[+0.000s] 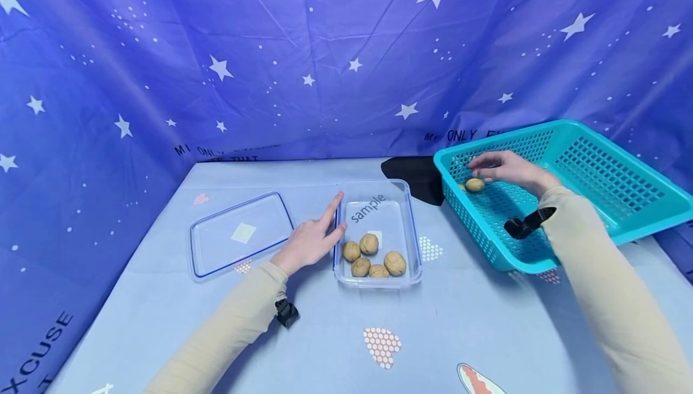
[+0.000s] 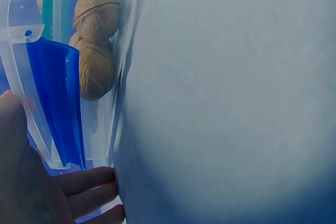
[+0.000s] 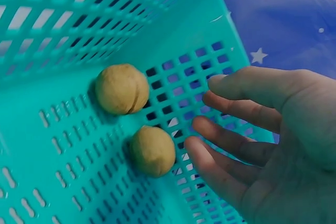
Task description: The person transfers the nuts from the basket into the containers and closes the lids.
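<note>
In the head view, my left hand (image 1: 313, 239) rests against the left side of a clear plastic food container (image 1: 399, 225), its index finger along the blue-edged rim. Several walnuts (image 1: 394, 263) lie at the container's near end. The left wrist view shows that hand's fingers (image 2: 86, 179) at the container's side, below a blue locking flap (image 2: 55, 98). My right hand (image 1: 506, 168) reaches into a teal plastic basket (image 1: 622, 225), fingers apart and bent slightly, holding nothing. Two walnuts (image 3: 122, 89) lie in the basket's corner, just beyond the fingertips in the right wrist view.
The container's clear lid (image 1: 216, 243) with a blue seal lies flat on the table to the left. A black flat patch (image 1: 414, 178) shows between container and basket. Behind the table hangs a blue curtain (image 1: 325, 39) with white stars.
</note>
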The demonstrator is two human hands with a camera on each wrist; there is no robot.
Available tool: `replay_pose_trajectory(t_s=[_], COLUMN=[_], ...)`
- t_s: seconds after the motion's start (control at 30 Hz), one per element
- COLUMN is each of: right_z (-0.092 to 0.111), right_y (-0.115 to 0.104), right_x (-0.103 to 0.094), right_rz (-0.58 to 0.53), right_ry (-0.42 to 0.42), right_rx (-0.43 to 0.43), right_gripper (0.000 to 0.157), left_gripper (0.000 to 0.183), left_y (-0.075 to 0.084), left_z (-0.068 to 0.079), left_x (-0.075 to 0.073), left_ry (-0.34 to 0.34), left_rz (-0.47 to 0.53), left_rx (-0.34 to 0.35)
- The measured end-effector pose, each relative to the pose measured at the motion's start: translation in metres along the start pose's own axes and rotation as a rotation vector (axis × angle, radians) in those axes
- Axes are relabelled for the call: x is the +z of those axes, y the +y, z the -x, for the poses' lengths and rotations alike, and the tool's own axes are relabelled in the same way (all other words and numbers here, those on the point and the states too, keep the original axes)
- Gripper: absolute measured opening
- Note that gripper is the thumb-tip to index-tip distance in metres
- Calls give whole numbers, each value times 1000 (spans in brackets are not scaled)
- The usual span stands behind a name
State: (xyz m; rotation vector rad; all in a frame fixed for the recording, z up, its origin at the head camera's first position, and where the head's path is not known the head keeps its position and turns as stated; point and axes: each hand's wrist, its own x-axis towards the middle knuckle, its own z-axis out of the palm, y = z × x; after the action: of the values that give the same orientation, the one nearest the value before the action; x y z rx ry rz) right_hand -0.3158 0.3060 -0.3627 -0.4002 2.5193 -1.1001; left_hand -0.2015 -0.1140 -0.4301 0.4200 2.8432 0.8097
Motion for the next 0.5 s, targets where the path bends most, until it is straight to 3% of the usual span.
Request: replay_pose_trajectory(t_s=[0.33,0.5], right_z=[-6,-5], right_y=[7,10], right_x=[3,5], right_rz=[94,88], right_ry=[-63,-140], right_rx=[69,94], right_gripper=[48,54], left_gripper=[66,66], left_y=[1,1], left_z=[0,0], left_x=[-1,0], left_ry=[-4,-7], left_rz=[-2,-9], left_rx=[-14,-18])
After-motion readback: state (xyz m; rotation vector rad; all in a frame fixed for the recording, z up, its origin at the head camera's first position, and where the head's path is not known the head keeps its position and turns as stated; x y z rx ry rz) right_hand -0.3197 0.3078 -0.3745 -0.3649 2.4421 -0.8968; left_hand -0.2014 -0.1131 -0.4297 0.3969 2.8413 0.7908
